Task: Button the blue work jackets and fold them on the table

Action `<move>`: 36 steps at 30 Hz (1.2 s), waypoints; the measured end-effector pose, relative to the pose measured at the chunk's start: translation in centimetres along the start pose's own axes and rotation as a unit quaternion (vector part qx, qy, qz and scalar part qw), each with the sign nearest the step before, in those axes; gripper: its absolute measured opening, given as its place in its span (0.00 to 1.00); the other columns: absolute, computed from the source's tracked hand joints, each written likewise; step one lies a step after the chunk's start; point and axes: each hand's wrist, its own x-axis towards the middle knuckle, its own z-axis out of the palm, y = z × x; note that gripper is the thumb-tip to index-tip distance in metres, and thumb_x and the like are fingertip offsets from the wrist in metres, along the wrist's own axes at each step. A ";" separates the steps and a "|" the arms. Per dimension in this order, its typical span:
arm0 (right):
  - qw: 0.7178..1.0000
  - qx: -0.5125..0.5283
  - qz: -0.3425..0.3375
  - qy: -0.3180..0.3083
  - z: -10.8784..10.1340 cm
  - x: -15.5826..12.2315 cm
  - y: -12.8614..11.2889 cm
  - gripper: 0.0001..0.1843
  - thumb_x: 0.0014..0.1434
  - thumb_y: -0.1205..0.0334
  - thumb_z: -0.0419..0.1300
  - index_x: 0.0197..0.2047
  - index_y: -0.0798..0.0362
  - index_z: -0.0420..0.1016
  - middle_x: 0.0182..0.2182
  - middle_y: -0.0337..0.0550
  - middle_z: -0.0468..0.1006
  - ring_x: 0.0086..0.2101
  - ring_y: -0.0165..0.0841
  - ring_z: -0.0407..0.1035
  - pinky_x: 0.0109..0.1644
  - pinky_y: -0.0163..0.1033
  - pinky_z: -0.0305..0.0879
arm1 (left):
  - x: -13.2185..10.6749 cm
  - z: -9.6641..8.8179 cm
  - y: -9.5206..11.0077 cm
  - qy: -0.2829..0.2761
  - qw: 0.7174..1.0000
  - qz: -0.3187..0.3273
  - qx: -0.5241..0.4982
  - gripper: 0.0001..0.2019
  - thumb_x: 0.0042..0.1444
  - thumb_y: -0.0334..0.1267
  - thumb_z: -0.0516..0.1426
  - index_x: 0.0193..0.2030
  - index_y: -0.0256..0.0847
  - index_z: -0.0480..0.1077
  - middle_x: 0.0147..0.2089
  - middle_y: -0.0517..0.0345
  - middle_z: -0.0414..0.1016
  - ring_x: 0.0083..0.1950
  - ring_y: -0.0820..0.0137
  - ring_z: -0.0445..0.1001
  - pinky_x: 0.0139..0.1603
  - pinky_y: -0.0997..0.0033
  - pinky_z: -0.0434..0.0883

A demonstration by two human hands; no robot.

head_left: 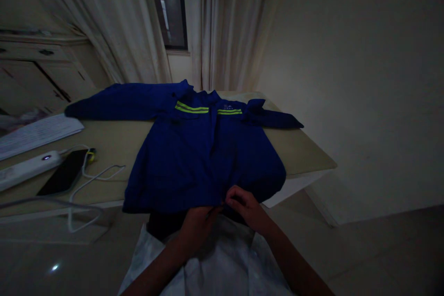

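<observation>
A dark blue work jacket (194,157) lies front up across the table, its sleeves spread to both sides and its collar at the far end. Yellow-green reflective strips (192,108) cross the chest. At the bottom hem, near the middle front, my left hand (201,224) is closed on the cloth, with part of its fingers hidden. My right hand (243,201) pinches the hem just to the right, its fingertips close to those of the left. The hem hangs over the near table edge.
On the left of the table (135,136) are a dark phone (64,173), a white power strip (31,169), a white cable (86,185) and printed papers (38,135). A cabinet (48,64) stands behind, left. Curtains (229,23) hang behind the table; a wall (357,78) is at right.
</observation>
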 end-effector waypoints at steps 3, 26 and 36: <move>1.000 -0.008 -0.011 -0.014 0.0 -0.1 -0.1 0.22 0.67 0.39 0.60 0.38 0.51 0.75 0.37 0.41 0.72 0.40 0.35 0.67 0.48 0.39 0.63 | 0.0 -0.1 0.2 -0.006 1.000 0.014 0.016 0.13 0.66 0.39 0.56 0.48 0.48 0.83 0.49 0.55 0.86 0.50 0.59 0.83 0.56 0.62 0.76; 0.996 0.079 0.029 0.011 0.2 -0.5 1.3 0.19 0.62 0.47 0.68 0.52 0.47 0.80 0.42 0.42 0.80 0.45 0.38 0.74 0.52 0.42 0.68 | 0.0 -0.5 0.9 -0.019 0.998 -0.001 -0.066 0.13 0.68 0.42 0.57 0.51 0.46 0.83 0.52 0.54 0.85 0.53 0.59 0.83 0.60 0.58 0.76; 0.999 0.039 -0.015 0.015 0.0 -0.4 1.3 0.24 0.53 0.44 0.76 0.48 0.47 0.83 0.44 0.44 0.79 0.45 0.40 0.74 0.51 0.43 0.69 | 0.1 -0.6 1.5 0.008 0.996 -0.014 -0.090 0.12 0.64 0.41 0.58 0.46 0.44 0.83 0.47 0.52 0.86 0.49 0.59 0.83 0.56 0.60 0.77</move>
